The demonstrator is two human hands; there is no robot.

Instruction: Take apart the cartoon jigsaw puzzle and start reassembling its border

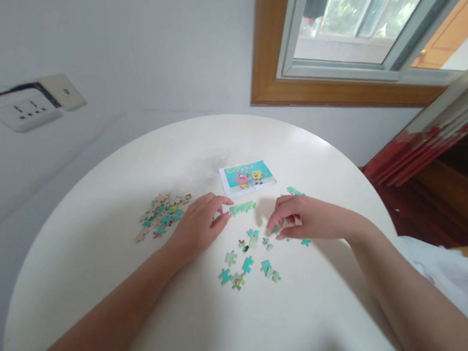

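My left hand (200, 218) rests on the table with thumb and index finger apart, at the left end of a joined strip of jigsaw pieces (242, 207). My right hand (307, 217) is bent over loose pieces, its index finger and thumb apart. Just below its fingertips lies a pale jigsaw piece (267, 243). Part of another group of pieces is hidden under this hand, with a teal end (295, 191) showing beyond it. Nearer to me lie several loose teal and pale pieces (247, 264), and a small joined cluster (270, 271).
A heap of mixed jigsaw pieces (162, 215) lies left of my left hand. The reference picture (248, 177) with two cartoon figures lies behind the strip. The round white table (180, 329) meets the wall near a window (344, 29). White plastic (453, 272) is at the right.
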